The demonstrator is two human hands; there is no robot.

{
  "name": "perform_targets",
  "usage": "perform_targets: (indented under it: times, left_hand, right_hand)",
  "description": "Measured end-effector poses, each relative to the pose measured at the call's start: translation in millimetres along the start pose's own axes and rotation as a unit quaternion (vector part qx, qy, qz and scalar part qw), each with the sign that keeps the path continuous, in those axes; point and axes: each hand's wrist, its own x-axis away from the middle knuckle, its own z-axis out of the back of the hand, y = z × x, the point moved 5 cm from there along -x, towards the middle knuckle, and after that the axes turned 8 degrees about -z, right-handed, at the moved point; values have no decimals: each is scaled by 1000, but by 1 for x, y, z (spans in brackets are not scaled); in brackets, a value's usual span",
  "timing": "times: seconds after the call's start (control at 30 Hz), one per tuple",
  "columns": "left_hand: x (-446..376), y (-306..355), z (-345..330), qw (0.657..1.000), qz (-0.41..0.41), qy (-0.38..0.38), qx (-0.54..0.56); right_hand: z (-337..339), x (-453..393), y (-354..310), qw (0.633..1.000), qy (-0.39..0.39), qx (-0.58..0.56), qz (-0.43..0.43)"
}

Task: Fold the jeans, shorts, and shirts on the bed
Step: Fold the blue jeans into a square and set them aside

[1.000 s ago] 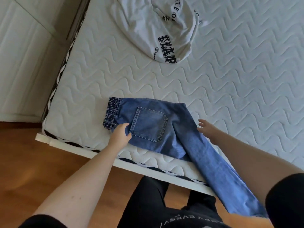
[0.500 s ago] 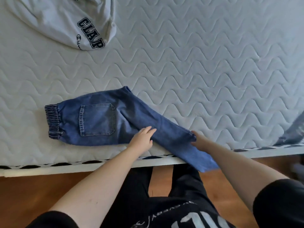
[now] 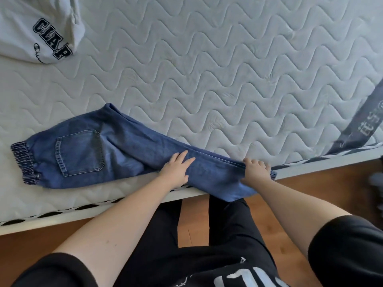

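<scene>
Along bed (image 3: pixel 207 69) edge, jeans (image 3: pixel 124 150) lie lengthwise, waistband left, legs pointing right off edge; left hand (image 3: pixel 176 168) flat on leg, right hand (image 3: pixel 257 169) grips it.

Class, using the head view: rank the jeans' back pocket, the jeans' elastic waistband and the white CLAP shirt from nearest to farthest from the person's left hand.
From the left hand:
1. Back pocket, just left.
2. Elastic waistband, far left end of the jeans.
3. White CLAP shirt, top-left corner of the mattress.

white shirt (image 3: pixel 37 30) cut off top-left
</scene>
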Motion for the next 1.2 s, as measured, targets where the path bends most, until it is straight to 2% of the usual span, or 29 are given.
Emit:
perform_targets:
  times: [0.1,0.27,0.4,0.47,0.57,0.63,0.73,0.87,0.93,1.07,1.2]
  left_hand:
    - [-4,5,-5,999,30,20,-15]
    - [-8,30,6,995,11,76,-64]
    - [-15,67,22,985,-90,82,-123]
    - [-18,91,33,976,-159,79,-127]
    - [-16,124,55,971,-228,71,-26]
    - [-11,134,70,970,-230,58,57]
    - [5,132,89,973,-216,42,74]
    - [38,112,123,968,-207,85,114]
    - [55,98,137,962,-218,88,135]
    - [90,57,155,941,-212,92,247]
    - [130,22,183,893,-204,116,384]
  right_hand:
    - [-9,0,18,999,23,40,-3]
    - [3,18,30,993,54,-3,105]
    - [33,63,29,964,154,-28,213]
    - [54,85,25,950,197,-38,240]
    - [79,107,17,950,180,-67,244]
    - [103,122,13,942,168,-168,236]
    - [144,144,5,915,175,-290,221]
    - [176,166,2,872,237,-367,220]
    - [174,166,6,843,208,-457,193]
    - [147,153,-8,795,7,-596,115]
    - [137,153,-54,698,-123,-699,93]
